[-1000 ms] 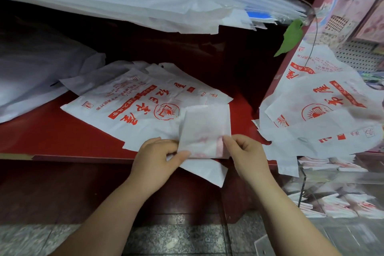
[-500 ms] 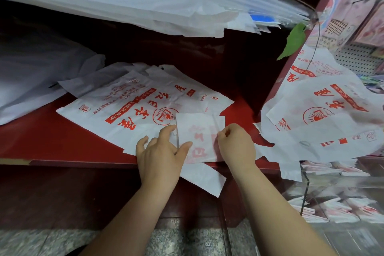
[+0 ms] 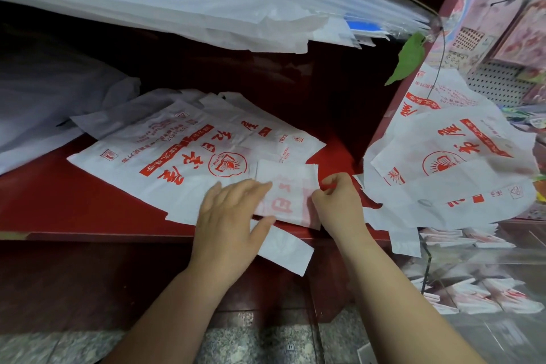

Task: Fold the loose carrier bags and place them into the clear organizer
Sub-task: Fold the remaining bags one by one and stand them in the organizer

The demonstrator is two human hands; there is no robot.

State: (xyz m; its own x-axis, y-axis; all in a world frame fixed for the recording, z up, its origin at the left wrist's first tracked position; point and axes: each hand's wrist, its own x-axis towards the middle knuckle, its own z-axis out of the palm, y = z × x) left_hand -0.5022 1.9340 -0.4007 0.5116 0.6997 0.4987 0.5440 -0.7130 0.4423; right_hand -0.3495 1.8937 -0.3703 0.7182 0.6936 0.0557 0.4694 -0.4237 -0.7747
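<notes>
**A:** Where's the bag being worked on?

**B:** Just right of frame centre. The folded bag (image 3: 288, 195) is a small white rectangle with faint red print. It lies on the near corner of the pile of flat bags (image 3: 177, 156) spread over the red counter (image 3: 59, 195).

**A:** And the hands?

**B:** The left hand (image 3: 227, 216) lies palm down with straight fingers on the folded bag's left edge. I'd say it pins the slippery film so the layers can't slide or spring open. The right hand (image 3: 336, 204) has its fingers curled, with thumb and fingertips pinching the right edge, probably to set or start a crease.

**A:** Why fold on top of the pile?

**B:** It gives a flat surface, and the next bag is directly underneath. The clear organizer (image 3: 427, 270) sits at lower right, below the counter edge, with finished packets (image 3: 508, 297) already in it. That keeps the drop-off short. More loose bags (image 3: 458, 171) hang at the right of the frame.

**A:** What has changed?

**B:** A second ago both hands pinched the folded bag's lower corners and it stood slightly lifted. Half a second ago it was down, with the left hand spreading beside it. Now that hand reaches further over it, fingers pointing right. The pile and the organizer look unshifted.

**A:** Is the folding done?

**B:** Likely one fold or a final press remains. The folded bag is still on the counter, not in the organizer.
</notes>
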